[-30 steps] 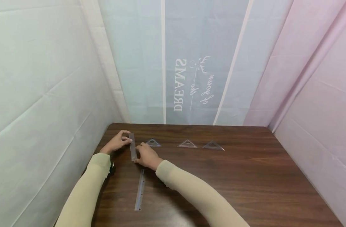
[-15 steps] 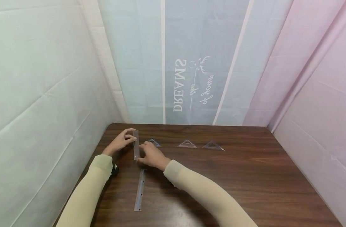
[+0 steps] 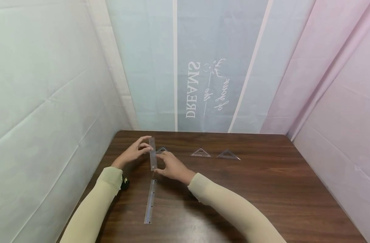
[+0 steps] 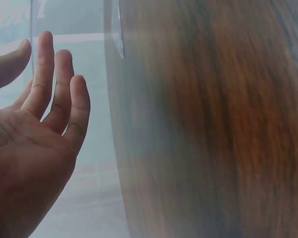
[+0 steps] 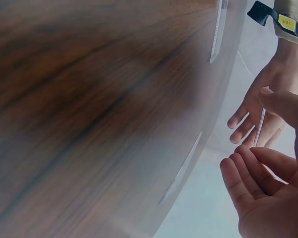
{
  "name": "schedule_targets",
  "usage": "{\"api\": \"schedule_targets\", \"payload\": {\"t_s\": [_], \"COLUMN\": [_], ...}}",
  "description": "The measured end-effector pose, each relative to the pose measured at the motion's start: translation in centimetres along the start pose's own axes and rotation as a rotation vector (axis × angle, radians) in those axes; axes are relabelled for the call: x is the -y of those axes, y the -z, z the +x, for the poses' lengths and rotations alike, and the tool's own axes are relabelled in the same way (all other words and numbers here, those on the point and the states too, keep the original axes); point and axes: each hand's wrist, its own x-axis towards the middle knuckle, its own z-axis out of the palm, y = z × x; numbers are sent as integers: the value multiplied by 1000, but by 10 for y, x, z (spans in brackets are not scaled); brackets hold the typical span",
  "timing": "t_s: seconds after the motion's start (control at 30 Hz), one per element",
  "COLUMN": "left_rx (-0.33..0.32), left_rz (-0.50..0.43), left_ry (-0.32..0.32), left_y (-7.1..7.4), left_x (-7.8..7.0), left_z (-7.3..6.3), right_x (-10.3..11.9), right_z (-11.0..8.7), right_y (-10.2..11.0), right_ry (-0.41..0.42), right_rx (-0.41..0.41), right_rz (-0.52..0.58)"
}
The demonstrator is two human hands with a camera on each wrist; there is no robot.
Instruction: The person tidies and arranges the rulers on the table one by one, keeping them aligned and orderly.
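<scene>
A clear ruler [image 3: 152,158] is held up on edge between both hands, over the left part of the table. My left hand [image 3: 132,154] pinches its upper left side with thumb and fingertips. At its lower right, my right hand [image 3: 174,168] grips it by thumb and index finger; the right wrist view shows the ruler [image 5: 260,128] edge-on there. In the left wrist view the other left fingers stand spread apart. Just behind the held ruler lies a clear set square [image 3: 166,149], partly hidden by it and the right hand.
A second clear ruler [image 3: 149,204] lies flat on the brown wooden table [image 3: 279,189], nearer the front. Two more set squares, a clear one [image 3: 200,156] and a darker one [image 3: 228,157], lie along the back. A cloth wall [image 3: 154,84] rises behind the table edge.
Both hands have carried the held ruler to the right, so that it overlaps the leftmost set square in the head view. The ruler and the set squares on the table have stayed put.
</scene>
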Motion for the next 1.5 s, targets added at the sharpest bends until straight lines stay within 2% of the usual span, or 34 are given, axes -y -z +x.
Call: {"api": "schedule_targets", "payload": {"t_s": [0.2,0.47,0.7,1.03,1.2,1.37,1.5], "left_rx": [61,82,100,108,123,162,168], "left_rz": [-16,-39,-8,38,62,72,77], "left_ry": [-32,-66,-67,-54,-74,-80,-61], "left_y": [-5,-13,-27,-45,-52,-59,-64], "left_x": [-10,-18,-25,-32,-34,-33,-34], "left_z": [2,7,12,7,5,5,2], "right_x": [-6,-11,-13,-11,-10,-9,-8], "right_z": [-14,-34,-55,-77,-88,-98,-103], "right_y": [8,16,24,24,24,24,24], "right_ry": [-4,9,11,-15,-16,-22,-12], "right_rx": [6,-22,-33,-60,-74,-50,-27], "right_rz": [22,31,36,28,10,30,47]}}
